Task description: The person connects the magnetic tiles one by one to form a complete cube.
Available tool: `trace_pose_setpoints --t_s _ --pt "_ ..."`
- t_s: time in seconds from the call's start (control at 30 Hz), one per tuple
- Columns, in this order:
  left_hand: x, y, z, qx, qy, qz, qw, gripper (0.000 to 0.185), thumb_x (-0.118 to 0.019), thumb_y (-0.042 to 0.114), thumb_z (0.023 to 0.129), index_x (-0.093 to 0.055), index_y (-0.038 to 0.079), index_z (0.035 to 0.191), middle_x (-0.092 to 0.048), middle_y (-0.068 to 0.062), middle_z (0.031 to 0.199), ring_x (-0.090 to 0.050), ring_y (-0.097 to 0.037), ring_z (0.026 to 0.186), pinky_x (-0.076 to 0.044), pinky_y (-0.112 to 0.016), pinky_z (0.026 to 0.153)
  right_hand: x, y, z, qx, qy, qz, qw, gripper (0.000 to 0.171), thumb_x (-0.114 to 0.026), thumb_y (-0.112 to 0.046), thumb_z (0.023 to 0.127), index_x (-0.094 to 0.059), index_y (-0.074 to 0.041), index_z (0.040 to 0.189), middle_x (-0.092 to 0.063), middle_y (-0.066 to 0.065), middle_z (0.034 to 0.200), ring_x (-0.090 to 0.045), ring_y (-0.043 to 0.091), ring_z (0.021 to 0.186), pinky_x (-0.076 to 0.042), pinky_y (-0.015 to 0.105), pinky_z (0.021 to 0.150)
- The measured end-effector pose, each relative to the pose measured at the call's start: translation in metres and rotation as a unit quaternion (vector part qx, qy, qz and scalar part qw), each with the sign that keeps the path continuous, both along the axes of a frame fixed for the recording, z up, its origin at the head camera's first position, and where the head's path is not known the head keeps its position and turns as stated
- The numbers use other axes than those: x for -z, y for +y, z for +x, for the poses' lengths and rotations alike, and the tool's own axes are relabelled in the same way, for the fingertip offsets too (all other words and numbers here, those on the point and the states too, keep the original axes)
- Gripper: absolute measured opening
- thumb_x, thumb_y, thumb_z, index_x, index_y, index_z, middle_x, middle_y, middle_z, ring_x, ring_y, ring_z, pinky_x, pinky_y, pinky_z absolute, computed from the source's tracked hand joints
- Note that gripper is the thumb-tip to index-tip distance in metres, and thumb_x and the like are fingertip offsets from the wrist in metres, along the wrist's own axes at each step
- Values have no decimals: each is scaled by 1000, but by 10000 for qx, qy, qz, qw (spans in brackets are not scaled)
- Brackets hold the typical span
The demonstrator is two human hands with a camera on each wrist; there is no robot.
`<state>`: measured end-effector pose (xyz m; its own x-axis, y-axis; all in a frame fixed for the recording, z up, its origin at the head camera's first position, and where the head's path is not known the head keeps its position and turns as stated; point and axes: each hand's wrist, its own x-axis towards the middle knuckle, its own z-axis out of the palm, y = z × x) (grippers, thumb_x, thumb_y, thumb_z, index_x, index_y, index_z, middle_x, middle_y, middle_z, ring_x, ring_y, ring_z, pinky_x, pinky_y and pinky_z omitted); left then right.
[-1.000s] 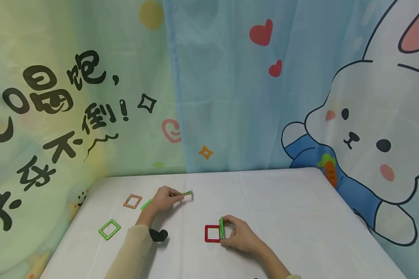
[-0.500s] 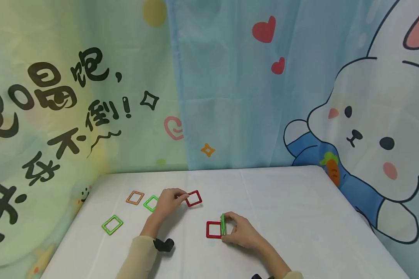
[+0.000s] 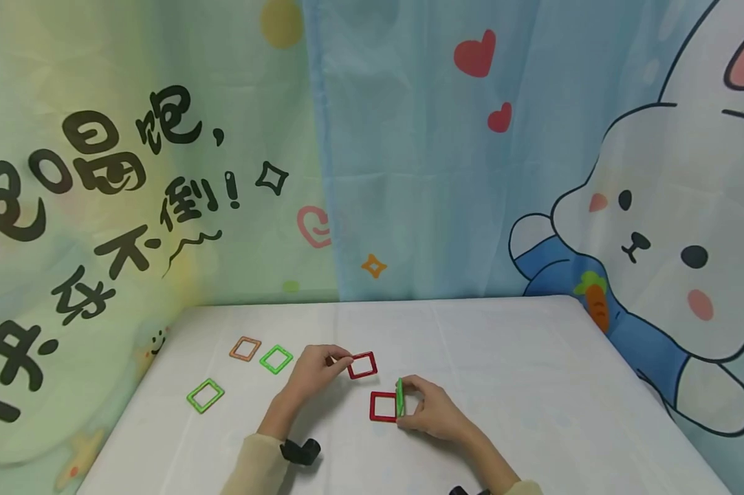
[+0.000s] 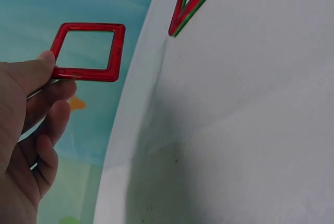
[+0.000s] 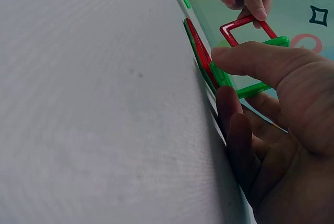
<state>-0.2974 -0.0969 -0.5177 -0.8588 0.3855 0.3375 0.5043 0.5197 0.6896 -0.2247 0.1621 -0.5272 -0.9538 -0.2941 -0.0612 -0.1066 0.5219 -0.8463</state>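
In the head view my left hand (image 3: 313, 375) pinches a red square magnetic tile (image 4: 118, 51) by one edge, between thumb and fingers, above the table. The tile is an open frame. Lower and to the right, my right hand (image 3: 439, 414) holds a green square magnetic tile (image 3: 399, 399) on edge, thumb and fingers at its sides. That green tile stands at the right edge of another red square tile (image 3: 373, 407), which lies flat. In the right wrist view the green tile (image 5: 255, 89) sits between thumb and fingers, partly hidden by them.
On the left of the white table (image 3: 533, 357) lie an orange square tile (image 3: 233, 346) and two green ones, a farther tile (image 3: 267, 366) and a nearer tile (image 3: 194, 403). A printed curtain (image 3: 409, 206) hangs behind the table's far edge.
My left hand has moved right and slightly nearer with its red tile, which has turned from edge-on to face view. The right hand keeps its hold on the green tile.
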Motion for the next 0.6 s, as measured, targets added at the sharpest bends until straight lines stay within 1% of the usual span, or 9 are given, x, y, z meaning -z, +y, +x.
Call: trace_pose_setpoints --t_s 0.13,0.37,0.6 --pt "-1 5 5 207 16 -9 9998 11 -70 20 91 -77 12 92 -69 11 81 -55 -4 65 -47 -23 55 -1 1 0 -61 30 -61 10000 63 -83 -8 73 -53 0 128 -57 13 120 -53 13 55 -46 26 50" --pt "1 14 13 498 -93 34 9987 12 -71 21 91 -78 12 92 -69 11 81 -57 -2 66 -49 -23 57 0 2 0 -124 148 -146 9997 63 -84 -8 73 -53 0 128 -58 14 121 -53 12 56 -46 26 50" --pt "1 20 16 603 -163 71 9980 12 -70 21 91 -78 12 93 -69 11 82 -57 -2 68 -50 -23 59 1 2 0 -192 211 -154 9995 62 -83 -8 74 -53 0 127 -58 14 120 -53 13 56 -46 25 50"
